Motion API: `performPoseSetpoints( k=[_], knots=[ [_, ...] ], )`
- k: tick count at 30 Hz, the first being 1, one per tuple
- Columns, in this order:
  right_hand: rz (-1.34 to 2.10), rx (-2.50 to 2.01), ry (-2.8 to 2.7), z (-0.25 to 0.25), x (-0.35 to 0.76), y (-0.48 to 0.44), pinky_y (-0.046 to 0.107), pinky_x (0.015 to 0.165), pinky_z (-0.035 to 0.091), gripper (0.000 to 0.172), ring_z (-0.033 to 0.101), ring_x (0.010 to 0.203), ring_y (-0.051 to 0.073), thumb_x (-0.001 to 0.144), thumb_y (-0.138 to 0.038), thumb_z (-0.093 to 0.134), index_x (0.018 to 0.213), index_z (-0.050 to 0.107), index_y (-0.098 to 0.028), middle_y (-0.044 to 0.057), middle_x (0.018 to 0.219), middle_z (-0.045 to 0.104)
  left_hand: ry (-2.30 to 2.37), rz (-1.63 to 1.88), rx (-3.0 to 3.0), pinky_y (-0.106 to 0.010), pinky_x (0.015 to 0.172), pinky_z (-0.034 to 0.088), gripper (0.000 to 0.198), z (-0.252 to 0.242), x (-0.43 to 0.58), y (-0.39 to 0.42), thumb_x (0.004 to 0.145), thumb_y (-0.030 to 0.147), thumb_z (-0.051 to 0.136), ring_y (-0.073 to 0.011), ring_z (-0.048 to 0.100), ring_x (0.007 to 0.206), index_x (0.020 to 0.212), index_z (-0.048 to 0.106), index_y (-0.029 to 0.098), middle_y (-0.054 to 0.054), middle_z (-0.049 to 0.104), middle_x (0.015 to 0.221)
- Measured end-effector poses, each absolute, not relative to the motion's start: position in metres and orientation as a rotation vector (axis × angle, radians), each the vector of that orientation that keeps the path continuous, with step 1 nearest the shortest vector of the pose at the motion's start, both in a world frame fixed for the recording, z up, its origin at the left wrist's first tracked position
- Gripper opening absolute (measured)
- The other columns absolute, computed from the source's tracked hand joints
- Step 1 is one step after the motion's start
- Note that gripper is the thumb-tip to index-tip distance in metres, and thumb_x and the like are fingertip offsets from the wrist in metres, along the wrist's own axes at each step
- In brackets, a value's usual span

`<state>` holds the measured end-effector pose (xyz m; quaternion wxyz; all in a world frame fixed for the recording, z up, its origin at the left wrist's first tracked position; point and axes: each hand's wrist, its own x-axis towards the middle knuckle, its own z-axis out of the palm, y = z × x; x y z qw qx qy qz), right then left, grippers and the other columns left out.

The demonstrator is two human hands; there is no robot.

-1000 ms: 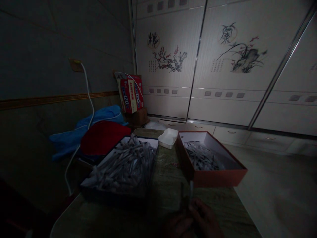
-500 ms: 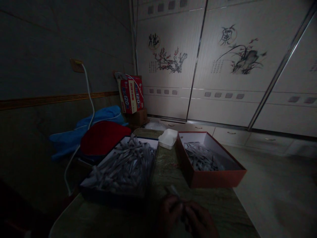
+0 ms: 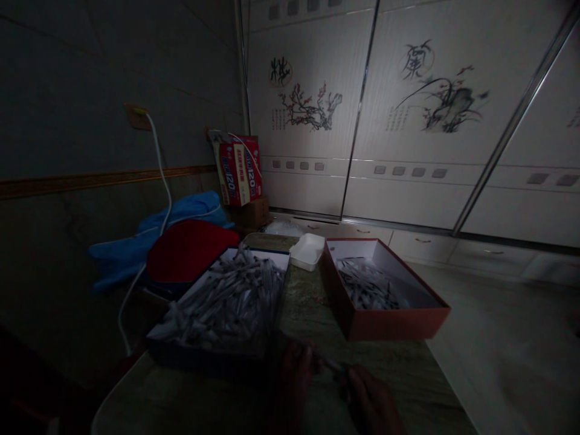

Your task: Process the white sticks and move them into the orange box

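Observation:
At the near edge of the table my left hand (image 3: 295,377) and my right hand (image 3: 372,396) are both closed on a slim, pen-like stick (image 3: 330,362). It slants between them, one hand at each side; dimness and blur hide its exact kind. To the left stands a dark blue box (image 3: 212,362) heaped with similar slender pieces (image 3: 231,299), greyish and partly in clear plastic. A reddish-orange box (image 3: 399,326) on the right holds a lower layer of thin pieces (image 3: 367,284) in clear wrapping.
A small white tray (image 3: 308,251) sits between the boxes on the marbled table (image 3: 303,302). A red cushion-like thing (image 3: 193,251) and blue cloth (image 3: 190,208) lie left, beside a white cable (image 3: 158,151). Behind are a red printed carton (image 3: 240,172) and sliding cabinet doors (image 3: 308,187).
My hands have moved apart, the left one leftward and the right one slightly rightward. The stick now shows stretched between them. The boxes have stayed in place.

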<state>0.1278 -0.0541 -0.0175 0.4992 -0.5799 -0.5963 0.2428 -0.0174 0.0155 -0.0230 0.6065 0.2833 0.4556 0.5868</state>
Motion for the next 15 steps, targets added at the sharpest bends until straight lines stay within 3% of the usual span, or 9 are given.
performPoseSetpoints(
  k=[3,8,15],
  knots=[
    [0.7,-1.388,-1.457,-0.005,0.127,-0.049,0.022,0.055,0.048,0.045,0.058,0.053,0.016,0.081,-0.061,0.045,0.064,0.066,-0.024,0.001,0.055,0.063,1.039,1.341,0.665,-0.031,0.053,0.05,0.029,-0.016,-0.018,0.014,0.049,0.04,0.079,-0.018,0.059,0.053,0.06,0.06,0.02,-0.002,0.062,0.06],
    [0.756,-1.432,-1.455,-0.003,0.125,-0.048,0.024,0.064,0.048,0.037,0.063,0.068,0.019,0.08,-0.053,0.053,0.085,0.067,-0.02,0.004,0.074,0.069,1.012,1.333,0.681,-0.031,0.055,0.051,0.027,-0.013,-0.022,0.011,0.052,0.039,0.079,-0.0187,0.061,0.057,0.06,0.061,0.02,-0.002,0.063,0.06],
    [0.618,-1.447,-1.449,-0.018,0.128,-0.048,0.025,0.065,0.05,0.042,0.065,0.068,0.019,0.082,-0.059,0.046,0.076,0.07,-0.025,0.004,0.073,0.071,1.03,1.339,0.658,-0.03,0.05,0.049,0.031,-0.015,-0.018,0.015,0.049,0.042,0.079,-0.0159,0.057,0.048,0.058,0.059,0.02,0.0,0.06,0.054]
  ],
)
